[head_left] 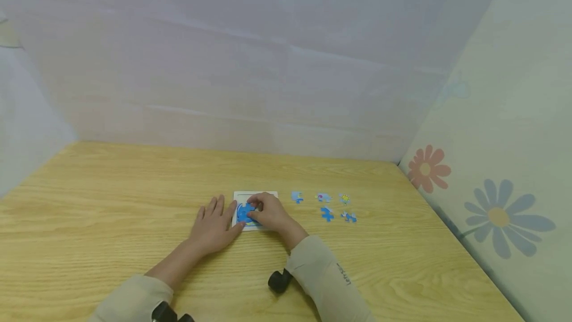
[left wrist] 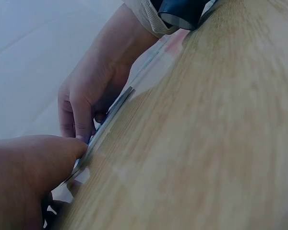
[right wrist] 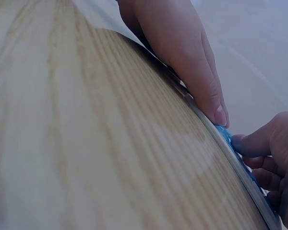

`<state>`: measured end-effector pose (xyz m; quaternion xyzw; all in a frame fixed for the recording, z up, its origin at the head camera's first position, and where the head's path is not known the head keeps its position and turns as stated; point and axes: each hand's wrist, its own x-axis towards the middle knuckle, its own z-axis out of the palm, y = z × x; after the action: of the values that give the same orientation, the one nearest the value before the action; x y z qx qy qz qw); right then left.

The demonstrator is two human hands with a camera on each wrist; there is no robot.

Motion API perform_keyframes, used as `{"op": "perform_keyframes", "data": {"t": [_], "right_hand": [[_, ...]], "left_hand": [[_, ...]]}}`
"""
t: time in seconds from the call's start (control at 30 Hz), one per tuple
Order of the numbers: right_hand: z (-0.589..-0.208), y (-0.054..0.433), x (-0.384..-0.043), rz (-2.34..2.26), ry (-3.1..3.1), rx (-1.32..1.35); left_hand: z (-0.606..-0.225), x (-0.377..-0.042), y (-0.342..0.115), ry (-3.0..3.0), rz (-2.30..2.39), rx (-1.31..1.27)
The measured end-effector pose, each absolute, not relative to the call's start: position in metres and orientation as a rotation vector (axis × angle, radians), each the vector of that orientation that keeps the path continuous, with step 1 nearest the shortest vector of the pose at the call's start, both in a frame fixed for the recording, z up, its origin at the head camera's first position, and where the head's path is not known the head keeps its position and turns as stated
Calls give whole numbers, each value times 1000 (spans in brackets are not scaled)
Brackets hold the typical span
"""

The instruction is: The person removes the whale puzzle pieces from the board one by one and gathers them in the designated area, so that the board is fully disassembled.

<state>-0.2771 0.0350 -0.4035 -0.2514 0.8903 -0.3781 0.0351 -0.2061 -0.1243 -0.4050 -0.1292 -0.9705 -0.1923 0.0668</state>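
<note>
A white puzzle tray lies on the table with blue jigsaw pieces fitted in its left part. My right hand reaches over the tray from the right, thumb and curled fingers pinching a blue puzzle piece low against it. Most of that piece is hidden under the fingers. Flat beside the tray's left edge rests my left hand, fingers spread and thumb on the tray's near left corner. In the right wrist view, the left thumb touches the rim close to the blue pieces.
Several loose puzzle pieces lie right of the tray, among them a blue one and one with a yellow flower. The wooden table meets a pale cloth wall behind and a flower-printed one at right.
</note>
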Motion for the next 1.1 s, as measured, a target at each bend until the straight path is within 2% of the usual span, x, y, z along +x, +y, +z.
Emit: {"op": "perform_keyframes", "data": {"t": [0.5, 1.1], "right_hand": [[-395, 43, -278, -1201, 2701, -807], [-363, 110, -271, -1313, 2645, -951]], "left_hand": [[-408, -207, -124, -2927, -588, -390], [-405, -207, -123, -2918, -591, -380]]}}
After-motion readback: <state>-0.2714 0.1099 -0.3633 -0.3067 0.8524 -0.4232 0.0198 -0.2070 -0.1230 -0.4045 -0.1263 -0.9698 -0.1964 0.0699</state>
